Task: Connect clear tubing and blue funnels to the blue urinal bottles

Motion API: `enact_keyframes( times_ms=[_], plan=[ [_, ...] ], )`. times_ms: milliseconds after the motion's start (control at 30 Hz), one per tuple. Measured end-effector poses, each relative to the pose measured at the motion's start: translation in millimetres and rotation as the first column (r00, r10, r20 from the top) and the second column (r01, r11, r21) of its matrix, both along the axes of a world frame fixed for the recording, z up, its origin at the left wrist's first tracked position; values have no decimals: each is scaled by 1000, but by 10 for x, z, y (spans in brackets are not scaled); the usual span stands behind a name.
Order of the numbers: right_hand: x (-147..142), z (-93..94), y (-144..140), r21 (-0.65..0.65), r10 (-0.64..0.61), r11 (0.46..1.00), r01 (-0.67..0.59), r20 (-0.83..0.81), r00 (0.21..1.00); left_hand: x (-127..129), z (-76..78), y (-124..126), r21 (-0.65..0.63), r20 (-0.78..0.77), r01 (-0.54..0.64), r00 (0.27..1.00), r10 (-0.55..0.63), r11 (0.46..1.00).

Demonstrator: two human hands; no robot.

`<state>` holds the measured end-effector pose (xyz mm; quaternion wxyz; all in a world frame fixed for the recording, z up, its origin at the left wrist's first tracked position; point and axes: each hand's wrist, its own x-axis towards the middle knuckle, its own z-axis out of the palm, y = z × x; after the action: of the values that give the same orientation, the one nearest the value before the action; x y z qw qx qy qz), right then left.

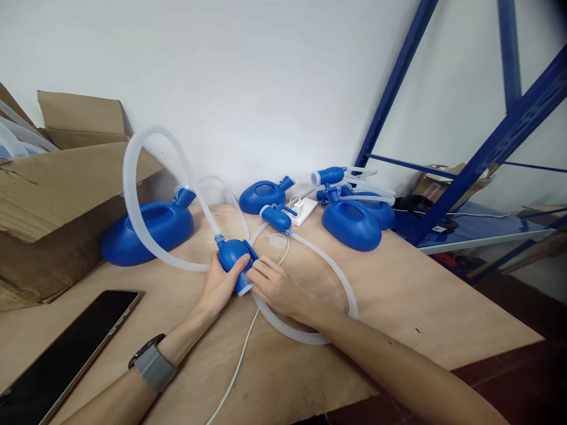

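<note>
A storeroom or small packing workshop: a bare plywood worktop (398,295) stands against a plain white wall (266,77), with blue steel racking (496,141) on the right and opened cardboard boxes (57,183) on the left. 4 identical blue plastic bottles with corrugated hoses (146,227) lie about like stock.

A dark tablet (66,348) lies flat at the near left of the wooden tabletop (398,295). Behind it, flattened cardboard (57,183) leans against the white wall (266,77). A white charger (303,210) sits near the back edge, and a thin white cable (234,372) runs across the top toward the near edge. To the right stands a blue metal rack (487,147); its low shelf carries a black object (416,205) and a small carton (436,186).
</note>
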<state>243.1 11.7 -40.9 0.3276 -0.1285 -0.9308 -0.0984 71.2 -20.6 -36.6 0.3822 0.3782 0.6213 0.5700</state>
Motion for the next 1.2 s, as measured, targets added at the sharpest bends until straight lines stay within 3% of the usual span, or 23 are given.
enact_keyframes(
  times_ms=[100, 167, 267, 367, 467, 600, 800, 1033, 1200],
  plan=[
    [39, 56, -47, -148, -34, 989, 22, -84, 996, -16, 11, 13, -3, 100, 22, 995, -22, 1000],
    [52, 76, -48, -320, -133, 945, 65, -197, 971, -30, 33, 21, -2, 186, 45, 982, -44, 999],
    [53, 121, -25, -639, -282, 768, 33, -291, 914, -49, 82, 28, 34, 293, 77, 952, -84, 996],
    [39, 176, -22, -827, -291, 546, -133, -336, 896, -59, 126, 27, 92, 440, 79, 891, -112, 993],
    [21, 199, -41, -854, -237, 442, -274, -405, 883, -75, 145, 26, 139, 527, 70, 839, -133, 988],
    [5, 177, -43, -877, -180, 330, -349, -421, 889, -130, 135, 39, 177, 475, 90, 864, -166, 980],
    [-27, 84, 23, -870, -152, 250, -424, -468, 871, -169, 132, 28, 168, 420, 78, 896, -143, 983],
    [-16, 86, 49, -869, -184, 266, -417, -471, 863, -83, 158, 11, 90, 421, 79, 900, -110, 993],
    [54, 156, -53, -889, -156, 243, -388, -431, 889, -305, 149, 93, 85, 371, -10, 929, -22, 996]
  ],
)
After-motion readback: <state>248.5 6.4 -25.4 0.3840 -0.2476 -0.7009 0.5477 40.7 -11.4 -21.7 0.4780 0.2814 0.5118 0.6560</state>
